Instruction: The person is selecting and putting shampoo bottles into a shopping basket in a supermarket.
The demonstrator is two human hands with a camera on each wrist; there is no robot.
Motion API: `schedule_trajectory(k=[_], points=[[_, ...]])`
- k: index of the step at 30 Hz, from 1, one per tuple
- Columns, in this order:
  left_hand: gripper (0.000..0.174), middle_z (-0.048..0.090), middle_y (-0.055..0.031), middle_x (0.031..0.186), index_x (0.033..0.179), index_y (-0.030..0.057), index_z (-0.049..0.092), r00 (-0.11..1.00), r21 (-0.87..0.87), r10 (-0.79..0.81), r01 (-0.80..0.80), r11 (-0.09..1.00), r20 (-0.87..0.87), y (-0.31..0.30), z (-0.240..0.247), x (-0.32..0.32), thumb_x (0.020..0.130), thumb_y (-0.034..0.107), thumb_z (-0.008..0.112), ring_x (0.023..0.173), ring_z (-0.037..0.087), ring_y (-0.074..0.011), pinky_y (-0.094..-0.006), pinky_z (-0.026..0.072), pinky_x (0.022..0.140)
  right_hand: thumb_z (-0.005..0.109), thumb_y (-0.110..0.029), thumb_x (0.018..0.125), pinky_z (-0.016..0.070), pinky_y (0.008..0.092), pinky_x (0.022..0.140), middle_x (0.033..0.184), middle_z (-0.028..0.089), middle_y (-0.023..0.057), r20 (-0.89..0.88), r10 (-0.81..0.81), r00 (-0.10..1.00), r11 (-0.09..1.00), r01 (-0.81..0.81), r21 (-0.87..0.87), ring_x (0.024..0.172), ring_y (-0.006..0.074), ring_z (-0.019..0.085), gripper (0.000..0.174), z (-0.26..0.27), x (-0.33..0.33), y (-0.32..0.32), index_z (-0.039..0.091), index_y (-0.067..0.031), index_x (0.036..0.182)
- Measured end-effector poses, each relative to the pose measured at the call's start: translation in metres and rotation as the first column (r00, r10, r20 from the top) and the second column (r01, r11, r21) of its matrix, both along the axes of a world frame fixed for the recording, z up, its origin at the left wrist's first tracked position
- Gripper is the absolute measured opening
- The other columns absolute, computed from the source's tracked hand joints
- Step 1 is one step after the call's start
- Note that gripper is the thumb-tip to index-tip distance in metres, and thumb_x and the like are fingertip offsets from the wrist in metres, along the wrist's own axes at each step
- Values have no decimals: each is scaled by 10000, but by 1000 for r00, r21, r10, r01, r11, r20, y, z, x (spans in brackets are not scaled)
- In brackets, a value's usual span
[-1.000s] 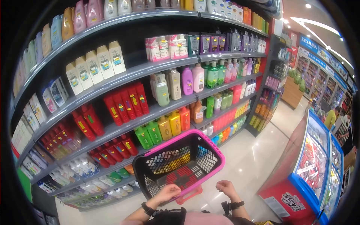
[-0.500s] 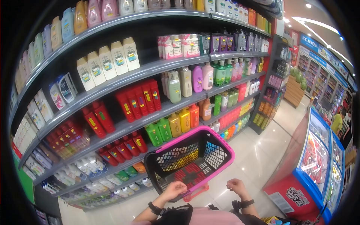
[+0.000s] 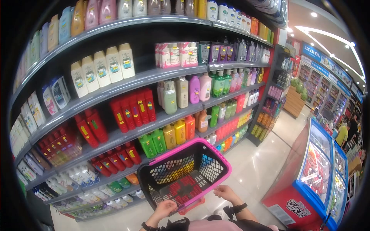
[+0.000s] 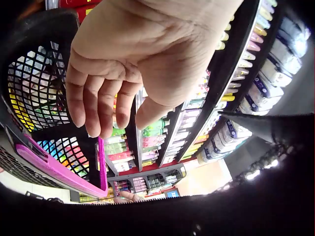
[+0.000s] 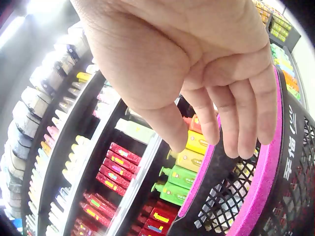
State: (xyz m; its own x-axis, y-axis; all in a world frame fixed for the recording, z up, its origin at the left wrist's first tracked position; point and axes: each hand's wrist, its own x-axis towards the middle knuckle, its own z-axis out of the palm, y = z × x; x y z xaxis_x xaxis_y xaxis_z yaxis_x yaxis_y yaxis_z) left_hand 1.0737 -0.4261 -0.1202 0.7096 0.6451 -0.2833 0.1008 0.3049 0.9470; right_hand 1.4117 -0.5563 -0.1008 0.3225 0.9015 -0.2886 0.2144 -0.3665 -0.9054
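A black mesh shopping basket (image 3: pixel 185 177) with a pink rim stands on the shop floor in front of me. My left hand (image 3: pixel 165 209) hovers at its near rim, fingers loosely curled and holding nothing. In the left wrist view the left hand (image 4: pixel 120 123) hangs in front of the basket (image 4: pixel 49 164). My right hand (image 3: pixel 225 192) is by the near right corner of the basket. The right wrist view shows the right hand (image 5: pixel 211 142) with relaxed fingers just beside the pink rim (image 5: pixel 256 196), gripping nothing. Whether either hand touches the rim is unclear.
Grey shelves (image 3: pixel 146 77) packed with shampoo and detergent bottles run along the left. A red and blue chest freezer (image 3: pixel 320 173) stands on the right. Glossy floor (image 3: pixel 262 161) forms the aisle between them. A person in a yellow-green shirt (image 3: pixel 341 134) stands far right.
The view swung right, then back left. Both hands sit lower in the frame, and the right hand has come closer to the basket's near corner.
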Motion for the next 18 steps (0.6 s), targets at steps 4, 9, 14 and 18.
schedule_trajectory(k=[4, 9, 14, 18], points=[[140, 671, -58, 854, 974, -3, 606, 997, -3, -66, 66, 998, 30, -7, 16, 65, 895, 111, 626, 777, 632, -112, -239, 507, 705, 663, -164, 843, 529, 291, 692, 897, 660, 103, -54, -10, 999, 999, 12, 48, 798, 177, 644, 299, -8, 53, -9, 620, 30, 1066], [142, 664, -38, 846, 969, 7, 614, 983, 143, -178, 181, 973, -35, -16, 4, 192, 886, 120, 632, 770, 628, -104, -242, 501, 706, 657, -159, 850, 531, 294, 699, 907, 663, 111, -44, -84, 996, 996, 85, 30, 813, 181, 648, 295, -13, 168, -53, 617, 27, 1076], [154, 653, -31, 855, 971, 6, 617, 950, 97, -312, 309, 946, 11, -41, 22, 352, 878, 126, 639, 798, 616, -104, -254, 496, 734, 680, -196, 829, 535, 295, 673, 840, 666, 104, -89, -349, 933, 936, 352, 20, 780, 175, 653, 316, -21, 296, -131, 632, 29, 1046], [181, 650, -39, 875, 990, 16, 617, 876, 221, -483, 470, 855, 2, -61, 32, 480, 881, 158, 646, 821, 614, -112, -268, 497, 755, 682, -169, 825, 539, 296, 658, 840, 665, 102, -126, -471, 873, 880, 475, 2, 764, 175, 657, 282, -22, 380, -195, 633, 26, 1023]])
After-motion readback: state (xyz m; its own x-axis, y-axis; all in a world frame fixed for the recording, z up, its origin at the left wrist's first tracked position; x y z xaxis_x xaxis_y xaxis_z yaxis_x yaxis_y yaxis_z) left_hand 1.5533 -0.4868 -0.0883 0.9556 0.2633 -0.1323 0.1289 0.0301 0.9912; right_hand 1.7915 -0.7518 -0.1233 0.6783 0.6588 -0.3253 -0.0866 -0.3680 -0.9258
